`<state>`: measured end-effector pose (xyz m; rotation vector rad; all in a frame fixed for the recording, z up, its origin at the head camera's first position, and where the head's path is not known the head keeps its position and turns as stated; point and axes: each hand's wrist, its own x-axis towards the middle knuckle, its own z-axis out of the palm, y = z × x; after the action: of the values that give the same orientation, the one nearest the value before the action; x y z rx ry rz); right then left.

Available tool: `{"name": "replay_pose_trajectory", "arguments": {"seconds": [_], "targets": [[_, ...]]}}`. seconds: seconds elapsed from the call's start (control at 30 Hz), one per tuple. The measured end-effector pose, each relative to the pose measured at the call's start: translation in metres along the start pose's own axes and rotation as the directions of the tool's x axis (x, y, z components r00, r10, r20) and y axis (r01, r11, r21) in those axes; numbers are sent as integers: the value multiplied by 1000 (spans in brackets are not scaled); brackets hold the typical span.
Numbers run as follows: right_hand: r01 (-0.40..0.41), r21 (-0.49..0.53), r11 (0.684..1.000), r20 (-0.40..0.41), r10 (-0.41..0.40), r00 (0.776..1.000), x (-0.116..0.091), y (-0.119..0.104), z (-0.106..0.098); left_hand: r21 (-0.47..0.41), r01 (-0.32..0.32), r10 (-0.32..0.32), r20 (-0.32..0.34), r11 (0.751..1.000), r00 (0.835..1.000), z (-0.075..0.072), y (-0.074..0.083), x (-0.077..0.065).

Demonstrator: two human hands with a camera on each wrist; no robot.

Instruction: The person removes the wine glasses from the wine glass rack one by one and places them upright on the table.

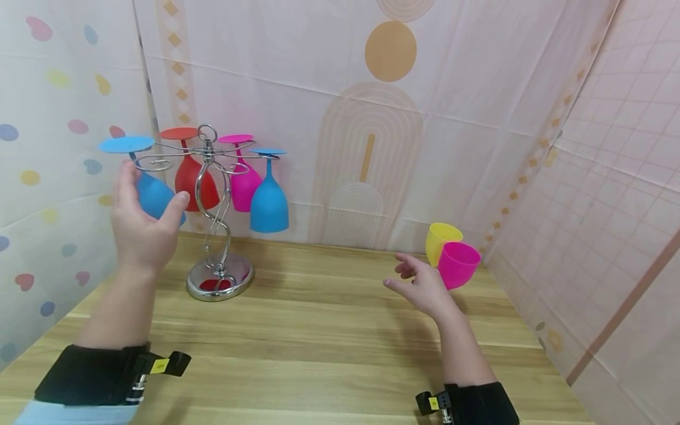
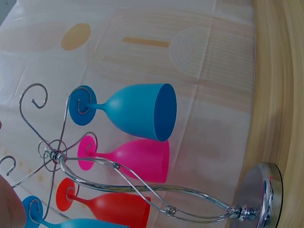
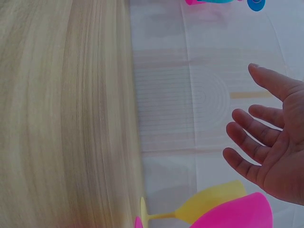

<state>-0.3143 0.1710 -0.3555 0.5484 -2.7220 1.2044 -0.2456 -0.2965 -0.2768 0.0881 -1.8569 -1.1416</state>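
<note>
Left grip (image 1: 140, 236) at blue goblet (image 1: 153, 193), cannot tell if grasping; right grip (image 1: 426, 289) released; yellow wrist labels (image 1: 159, 366) illegible.

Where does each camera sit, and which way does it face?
Head: on the head, looking forward and down at the table; left hand and right hand show.
Left wrist: on that wrist, facing the metal rack, image sideways; a sliver of left hand shows.
Right wrist: on that wrist, facing the wall cloth, image sideways; right hand shows.
Head and left wrist share the metal rack.
</note>
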Motion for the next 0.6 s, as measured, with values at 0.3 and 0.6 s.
{"name": "replay_pose_trajectory", "arguments": {"seconds": [0.3, 0.6], "targets": [[-12, -19, 1000, -32, 11, 999, -12, -7, 5, -42, -107, 107, -5, 993, 994, 3, -2, -5], [-8, -18, 1000, -26, 7, 1000, -12, -8, 6, -25, -190, 190, -34, 981, 981, 12, -2, -10]]}}
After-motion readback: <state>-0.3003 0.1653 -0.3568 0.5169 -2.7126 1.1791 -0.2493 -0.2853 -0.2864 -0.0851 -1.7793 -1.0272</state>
